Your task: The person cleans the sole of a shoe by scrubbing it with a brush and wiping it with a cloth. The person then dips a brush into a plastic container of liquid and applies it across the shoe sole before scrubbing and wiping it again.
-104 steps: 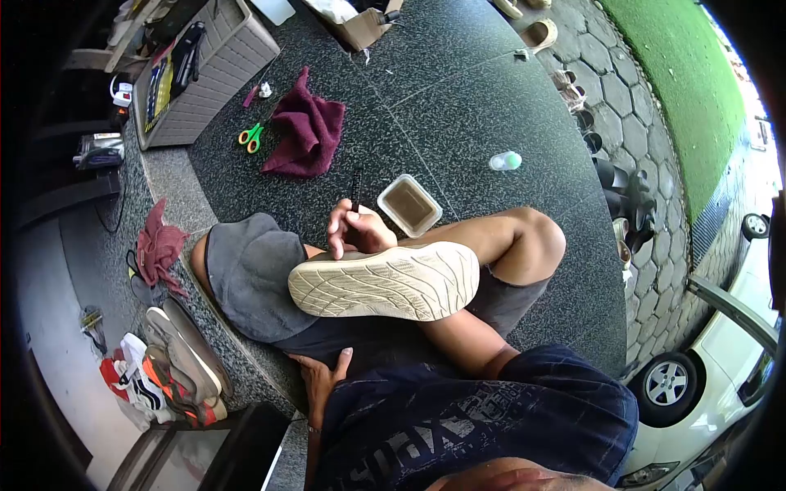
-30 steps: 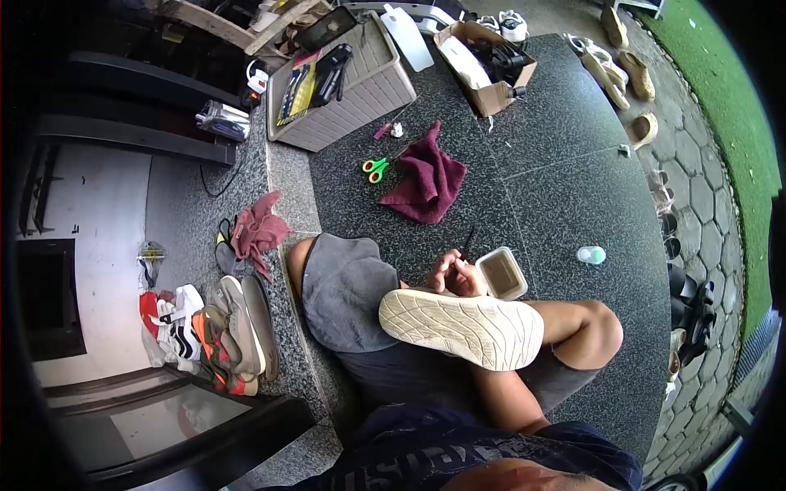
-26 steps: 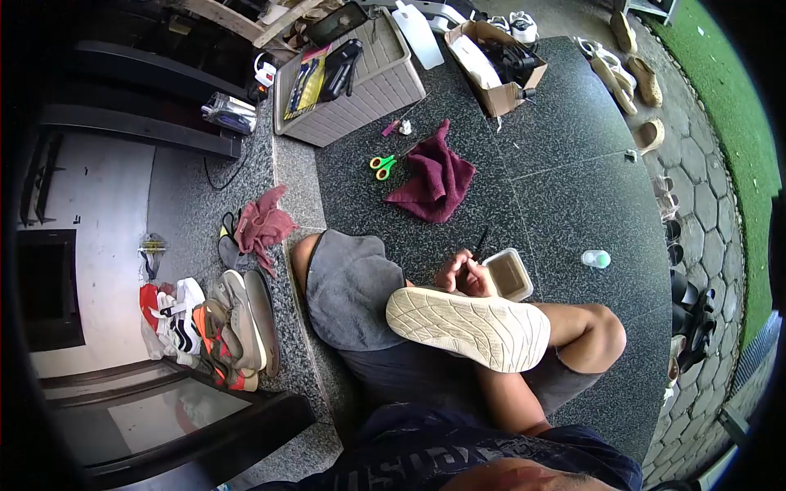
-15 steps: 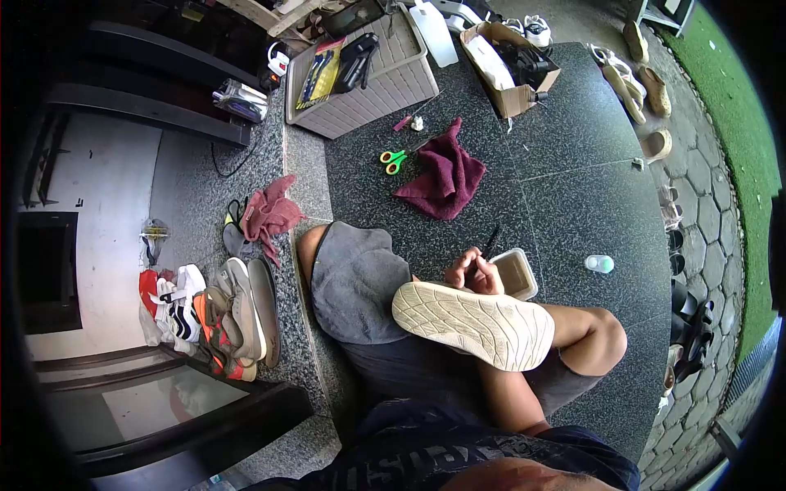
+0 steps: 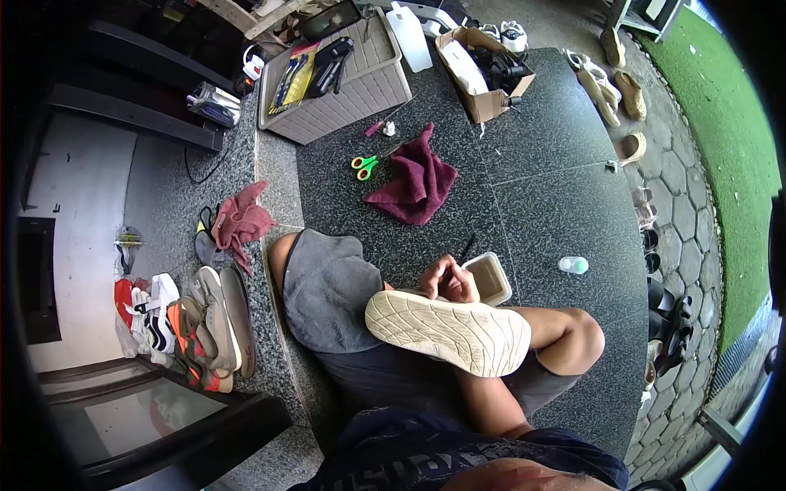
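Crosswise over the lap [image 5: 368, 380], a shoe [image 5: 447, 332] is sighted bodyward of the right hand [image 5: 451, 281], where a dark stick [image 5: 469, 243] is gripped.

From my remote seat, reading the view as a clock, I count one right hand [image 5: 447, 280] and one thin dark stick [image 5: 469, 243] at four, one pale shoe sole [image 5: 449, 334] at five, one tub [image 5: 503, 275] farther out at four, one bottle [image 5: 573, 265] at three, one pair of scissors [image 5: 372, 163] at eleven, two cloths: purple cloth [image 5: 419, 184] at one, reddish cloth [image 5: 242, 222] at nine. Boxes: one cardboard [image 5: 491, 106], at one.
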### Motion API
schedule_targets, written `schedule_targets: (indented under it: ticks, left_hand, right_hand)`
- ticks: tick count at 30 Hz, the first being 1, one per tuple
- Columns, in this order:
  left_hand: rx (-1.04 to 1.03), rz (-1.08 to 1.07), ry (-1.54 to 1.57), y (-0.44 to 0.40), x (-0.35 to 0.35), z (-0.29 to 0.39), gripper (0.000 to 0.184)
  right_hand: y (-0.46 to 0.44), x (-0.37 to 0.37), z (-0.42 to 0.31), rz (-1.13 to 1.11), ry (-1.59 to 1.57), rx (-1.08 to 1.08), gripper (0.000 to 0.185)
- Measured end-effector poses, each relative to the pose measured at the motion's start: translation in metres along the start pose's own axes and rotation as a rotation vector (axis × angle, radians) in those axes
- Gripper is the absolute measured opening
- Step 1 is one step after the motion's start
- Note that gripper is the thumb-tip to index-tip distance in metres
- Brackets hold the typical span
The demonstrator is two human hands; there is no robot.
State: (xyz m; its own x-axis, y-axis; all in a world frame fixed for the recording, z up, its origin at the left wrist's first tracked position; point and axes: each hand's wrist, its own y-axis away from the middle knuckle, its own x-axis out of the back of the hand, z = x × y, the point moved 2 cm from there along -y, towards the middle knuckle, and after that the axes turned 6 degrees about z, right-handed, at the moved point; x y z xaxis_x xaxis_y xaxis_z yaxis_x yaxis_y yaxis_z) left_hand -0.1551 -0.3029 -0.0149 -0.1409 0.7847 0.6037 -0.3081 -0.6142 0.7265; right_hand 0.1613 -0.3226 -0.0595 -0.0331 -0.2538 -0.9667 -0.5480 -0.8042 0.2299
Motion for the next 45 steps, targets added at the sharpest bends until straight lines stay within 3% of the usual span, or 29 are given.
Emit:
schedule_targets:
  ticks: [3,7,8,9,11,13,15,17,19,25,27,30,32,35,37,39,41,42,45]
  left_hand:
    - [0.07,-0.089,-0.086,0.017,0.021,-0.036,0.052]
    - [0.155,-0.302,-0.29,0.035,0.056,-0.085,0.052]
    - [0.116,-0.3,-0.275,0.037,0.067,-0.081,0.053]
    - [0.065,-0.267,-0.184,0.039,0.081,-0.059,0.053]
    - [0.052,-0.204,0.16,0.046,0.11,0.059,0.057]
    - [-0.035,-0.388,0.317,0.028,0.103,0.099,0.061]
    - [-0.03,-0.514,0.56,-0.002,0.067,0.108,0.079]
    - [0.0,-0.689,1.043,-0.024,0.031,0.106,0.079]
    - [0.038,-0.626,1.481,-0.036,0.013,0.116,0.077]
    - [-0.367,-0.366,1.441,-0.049,0.044,0.142,0.074]
    - [-0.261,-0.425,1.531,-0.052,0.072,0.143,0.069]
    - [-0.481,-0.464,1.388,-0.062,0.093,0.136,0.075]
    - [-0.608,-0.473,1.363,-0.057,0.096,0.146,0.081]
    - [-0.596,-0.502,1.403,-0.069,0.099,0.115,0.062]
    - [-0.598,-0.417,1.379,-0.076,0.121,0.108,0.048]
    - [-0.54,-0.356,1.38,-0.092,0.155,0.103,0.046]
    - [-0.697,-0.223,1.004,-0.121,0.182,0.106,0.045]
    - [-0.539,-0.191,1.022,-0.125,0.185,0.12,0.043]
    - [-0.54,-0.293,0.877,-0.153,0.179,0.157,0.043]
  right_hand:
    - [0.011,-0.014,0.0,-0.073,-0.037,0.048,0.039]
    - [0.009,-0.021,-0.003,-0.386,0.075,0.046,0.048]
    - [0.011,-0.021,-0.001,-0.36,0.045,0.034,0.048]
    - [0.013,-0.021,0.001,-0.334,0.017,0.02,0.049]
    - [0.015,-0.025,0.006,-0.289,-0.093,-0.003,0.047]
    - [0.015,-0.021,0.007,-0.235,-0.025,0.004,0.046]
    - [0.014,-0.022,0.0,-0.233,0.018,0.024,0.046]
    - [0.013,-0.024,-0.005,-0.246,0.053,0.078,0.044]
    - [0.012,-0.031,-0.014,-0.278,0.07,0.111,0.044]
    - [0.02,-0.081,-0.01,-0.251,0.118,0.239,0.038]
    - [0.017,-0.087,-0.009,-0.253,0.166,0.271,0.034]
    - [0.025,-0.098,0.014,-0.133,0.092,0.05,0.033]
    - [0.018,-0.08,0.029,-0.17,0.43,0.067,0.034]
    - [0.035,-0.079,0.042,0.013,0.764,0.028,0.026]
    - [0.032,-0.072,0.034,0.067,1.112,0.084,0.008]
    - [0.031,-0.06,0.012,0.222,1.41,0.344,0.017]
    - [0.035,-0.042,-0.023,0.315,1.694,0.349,0.027]
    - [0.037,-0.032,-0.04,0.297,1.812,0.382,0.029]
    - [0.059,-0.024,-0.074,0.292,2.072,0.387,0.028]
